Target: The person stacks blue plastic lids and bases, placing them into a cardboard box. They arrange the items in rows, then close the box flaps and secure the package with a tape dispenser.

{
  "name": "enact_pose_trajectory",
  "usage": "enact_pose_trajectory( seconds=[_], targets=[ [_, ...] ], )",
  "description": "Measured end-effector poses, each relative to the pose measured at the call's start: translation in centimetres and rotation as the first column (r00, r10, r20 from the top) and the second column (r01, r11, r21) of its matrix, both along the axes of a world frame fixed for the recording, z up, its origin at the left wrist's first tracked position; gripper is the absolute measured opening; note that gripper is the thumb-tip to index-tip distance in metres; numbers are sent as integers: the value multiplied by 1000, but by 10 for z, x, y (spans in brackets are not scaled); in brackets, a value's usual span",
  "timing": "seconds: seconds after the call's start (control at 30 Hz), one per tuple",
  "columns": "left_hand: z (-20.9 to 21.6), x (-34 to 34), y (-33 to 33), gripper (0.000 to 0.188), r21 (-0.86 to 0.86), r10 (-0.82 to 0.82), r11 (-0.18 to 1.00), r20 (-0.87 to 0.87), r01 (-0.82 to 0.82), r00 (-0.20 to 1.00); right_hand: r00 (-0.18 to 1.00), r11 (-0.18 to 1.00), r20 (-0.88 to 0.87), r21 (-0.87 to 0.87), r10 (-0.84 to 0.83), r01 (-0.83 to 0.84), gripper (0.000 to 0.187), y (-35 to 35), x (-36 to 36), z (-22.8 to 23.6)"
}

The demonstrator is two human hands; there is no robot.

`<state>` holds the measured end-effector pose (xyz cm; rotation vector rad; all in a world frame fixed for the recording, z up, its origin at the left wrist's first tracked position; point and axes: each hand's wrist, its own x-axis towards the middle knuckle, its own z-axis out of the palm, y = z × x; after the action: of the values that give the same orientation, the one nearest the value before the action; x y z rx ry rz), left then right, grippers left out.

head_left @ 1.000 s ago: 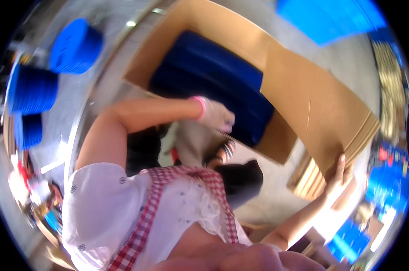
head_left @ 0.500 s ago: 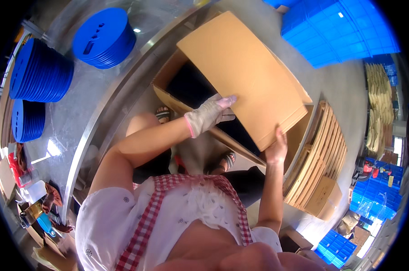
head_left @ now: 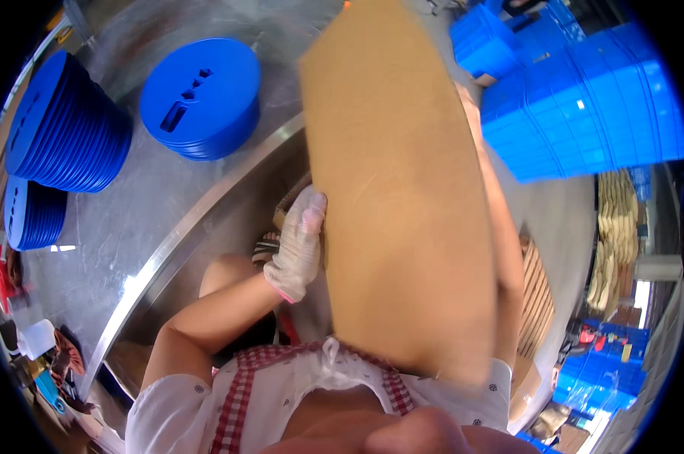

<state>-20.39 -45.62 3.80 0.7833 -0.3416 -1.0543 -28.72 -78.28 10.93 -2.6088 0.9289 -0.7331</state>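
Observation:
A large flat brown cardboard piece (head_left: 398, 189), probably a folded carton, is raised in front of me and blurred along its lower right side. My left hand (head_left: 298, 246), in a pale glove with a pink cuff, closes on its left edge. At the far right edge is my bare right hand (head_left: 469, 110), its fingers partly hidden by the board; it appears to grip that edge. Behind the board a corner of the open carton (head_left: 287, 203) peeks out beside my left hand. The rest of that carton is covered from sight.
On the metal table (head_left: 168, 197) to the left stand stacks of round blue plastic discs (head_left: 206, 91). Blue crates (head_left: 584, 102) are piled at the far right. A wooden pallet (head_left: 536, 299) lies on the floor to the right. My sandalled foot (head_left: 266, 246) is below the table edge.
The cardboard piece has been lifted off the open carton toward me and now stands more lengthwise. My right hand moved from its near corner to its far right edge; my left shifted to its left edge.

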Motion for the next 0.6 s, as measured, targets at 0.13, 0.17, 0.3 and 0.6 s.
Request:
enact_pose_trajectory(
  seconds=[0.13, 0.17, 0.3, 0.6],
  targets=[
    [0, 2, -10, 52, 11, 22, 1000, -60, -22, 998, 937, 994, -347, -110, -38, 0, 46, -64, 54, -40],
    [0, 7, -13, 49, 101, 28, 994, 100, -39, 995, 904, 994, -421, -101, -71, 31, 46, -72, 60, -50],
    [1, 19, -10, 50, 194, 95, 976, 33, -99, 995, 809, 993, -578, -97, -106, 60, 47, -86, 90, -68],
    [-5, 32, 1, 56, 215, 121, 969, 32, -125, 992, 793, 997, -605, -70, -70, 35, 49, -85, 105, -83]
  ],
)
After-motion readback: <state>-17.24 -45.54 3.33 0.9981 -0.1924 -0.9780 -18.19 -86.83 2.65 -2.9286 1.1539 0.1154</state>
